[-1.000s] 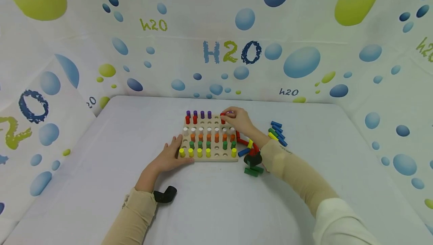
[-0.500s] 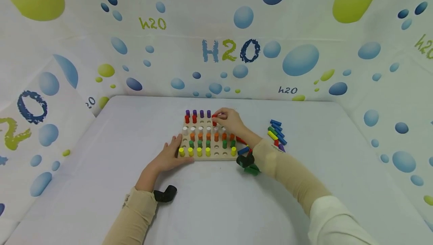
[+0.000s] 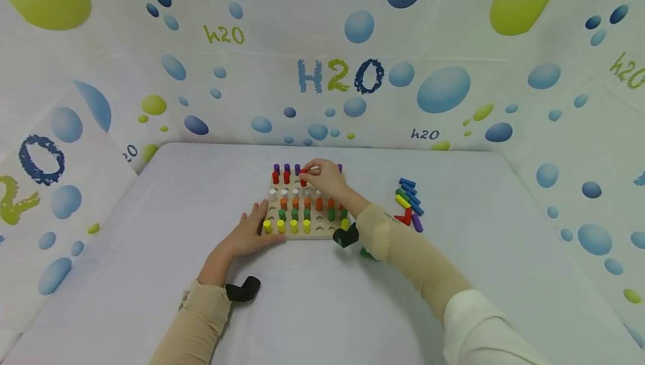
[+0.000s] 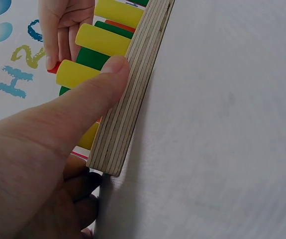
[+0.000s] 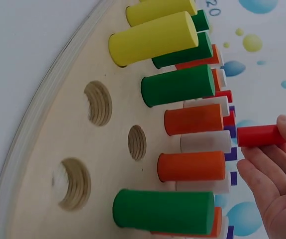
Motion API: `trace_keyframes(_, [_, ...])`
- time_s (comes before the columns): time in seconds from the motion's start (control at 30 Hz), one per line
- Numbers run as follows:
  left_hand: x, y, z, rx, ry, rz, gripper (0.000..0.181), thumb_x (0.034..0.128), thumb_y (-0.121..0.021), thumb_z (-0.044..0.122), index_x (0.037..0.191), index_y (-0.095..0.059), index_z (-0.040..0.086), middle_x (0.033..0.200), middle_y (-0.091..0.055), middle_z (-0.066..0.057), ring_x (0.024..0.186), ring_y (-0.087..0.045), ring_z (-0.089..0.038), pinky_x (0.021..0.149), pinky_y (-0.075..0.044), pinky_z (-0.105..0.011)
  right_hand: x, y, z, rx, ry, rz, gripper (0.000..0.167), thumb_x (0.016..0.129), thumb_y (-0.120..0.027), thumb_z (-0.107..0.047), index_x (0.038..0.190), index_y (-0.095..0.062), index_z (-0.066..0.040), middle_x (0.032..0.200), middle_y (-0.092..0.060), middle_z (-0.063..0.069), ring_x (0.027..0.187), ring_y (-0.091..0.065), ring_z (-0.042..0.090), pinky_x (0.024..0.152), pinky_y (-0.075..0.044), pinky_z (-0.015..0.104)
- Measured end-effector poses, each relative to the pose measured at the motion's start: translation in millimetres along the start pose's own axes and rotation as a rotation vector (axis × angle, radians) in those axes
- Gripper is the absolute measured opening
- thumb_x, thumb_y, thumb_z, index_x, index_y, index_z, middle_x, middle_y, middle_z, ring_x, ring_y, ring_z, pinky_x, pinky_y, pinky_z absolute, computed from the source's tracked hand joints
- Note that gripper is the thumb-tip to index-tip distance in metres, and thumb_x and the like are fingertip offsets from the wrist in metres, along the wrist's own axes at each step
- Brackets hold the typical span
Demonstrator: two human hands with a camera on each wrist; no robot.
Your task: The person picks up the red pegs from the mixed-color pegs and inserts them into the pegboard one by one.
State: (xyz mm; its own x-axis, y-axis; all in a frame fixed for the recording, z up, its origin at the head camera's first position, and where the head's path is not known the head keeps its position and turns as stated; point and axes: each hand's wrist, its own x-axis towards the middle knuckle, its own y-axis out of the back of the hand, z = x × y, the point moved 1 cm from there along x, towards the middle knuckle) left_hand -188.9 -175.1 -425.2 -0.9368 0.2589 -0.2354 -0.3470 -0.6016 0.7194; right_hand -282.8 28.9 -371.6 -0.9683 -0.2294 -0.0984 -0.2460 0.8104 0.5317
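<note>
A wooden pegboard [image 3: 308, 237] with rows of yellow, green, orange, white, red and purple pegs lies on the table. My left hand [image 3: 247, 235] holds its near left corner, the thumb along the front edge and the fingers by the left side. Above the red row, my right hand [image 3: 330, 179] pinches a red peg [image 5: 259, 135] between thumb and fingers. The peg looks roughly upright in the head view; whether its lower end touches a hole cannot be made out. Two red pegs [image 3: 286, 178] stand to its left. The right hand covers part of the back rows.
Right of the board lie loose pegs: several blue ones [image 3: 407, 182], a yellow one [image 3: 402, 201], red ones [image 3: 406, 218] and a purple one [image 3: 417, 223]. A green peg [image 3: 367, 253] shows partly beneath the right forearm. Black wrist cameras [image 3: 243, 289] jut from both sleeves.
My right hand has moved left along the red row with the red peg, closer to the two standing red pegs. The left hand keeps its place on the board's corner.
</note>
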Motion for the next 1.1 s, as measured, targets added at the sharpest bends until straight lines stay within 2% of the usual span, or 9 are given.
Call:
trace_keyframes(0.47, [1.3,-0.1,-1.6,-0.011,-0.01,-0.006,0.11,0.0804,-0.068,0.054,0.151,-0.004,-0.001,0.157,-0.005,-0.022,0.145,0.003,-0.036,0.115,0.004,-0.055,14.7,-14.7,-6.5,0.012,-0.086,0.046,0.02,0.093,-0.063,-0.022,0.108,-0.061,-0.009,0.117,-0.064,0.01,0.106,-0.061,0.023,0.09,-0.053,0.031])
trace_keyframes(0.7, [1.4,-0.7,-1.3,-0.012,-0.002,-0.002,0.111,0.0794,-0.068,0.056,0.151,-0.005,0.0,0.158,-0.005,-0.021,0.145,0.003,-0.035,0.116,0.004,-0.054,19.1,-17.8,-7.5,0.019,-0.142,0.048,0.019,0.093,-0.063,-0.022,0.107,-0.061,-0.01,0.114,-0.064,0.008,0.101,-0.061,0.021,0.086,-0.054,0.026])
trace_keyframes(0.83, [1.2,-0.5,-0.3,-0.014,-0.002,0.0,0.11,0.0797,-0.069,0.055,0.152,-0.005,0.001,0.158,-0.005,-0.02,0.145,0.003,-0.035,0.116,0.003,-0.054,19.3,-18.5,-9.0,0.025,-0.155,0.05,0.017,0.093,-0.063,-0.022,0.105,-0.06,-0.01,0.111,-0.065,0.007,0.095,-0.06,0.019,0.081,-0.054,0.023])
trace_keyframes(1.1, [1.4,-0.7,-0.6,-0.012,0.002,0.002,0.111,0.0792,-0.069,0.056,0.152,-0.006,0.0,0.157,-0.005,-0.021,0.145,0.003,-0.037,0.115,0.003,-0.055,24.3,-22.5,-2.9,0.023,-0.139,0.033,0.019,0.093,-0.063,-0.02,0.108,-0.059,-0.009,0.113,-0.063,0.01,0.094,-0.059,0.02,0.084,-0.054,0.025])
